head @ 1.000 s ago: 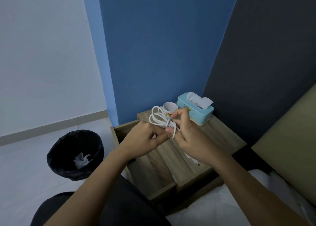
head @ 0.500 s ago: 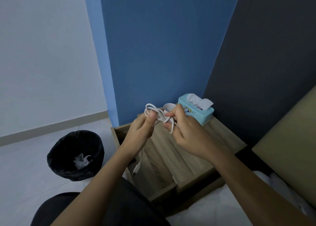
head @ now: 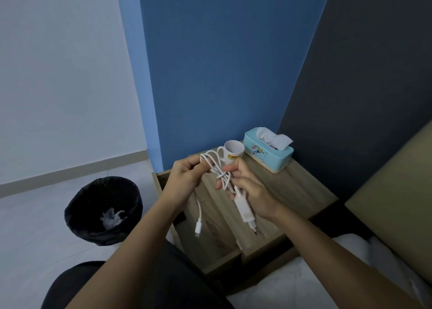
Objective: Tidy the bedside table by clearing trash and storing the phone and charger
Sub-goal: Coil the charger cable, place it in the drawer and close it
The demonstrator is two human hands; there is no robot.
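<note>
Both hands hold a white charger above the wooden bedside table (head: 292,191). My left hand (head: 184,180) pinches the looped cable (head: 211,161), and the loose end with its connector (head: 198,227) dangles below it. My right hand (head: 247,189) grips the cable where it is wound into a knot, with the white plug adapter (head: 244,211) hanging down from the palm. The table's drawer (head: 210,245) stands pulled open under the hands. No phone is visible.
A white paper cup (head: 232,151) and a light-blue tissue box (head: 268,155) stand at the back of the table. A black-lined trash bin (head: 102,210) with crumpled paper inside sits on the floor to the left. The bed's white sheet (head: 304,285) lies at the lower right.
The hands rose slightly and drew apart. The cable end and the plug adapter now hang free below the hands, where before the cable was bunched between the fingers.
</note>
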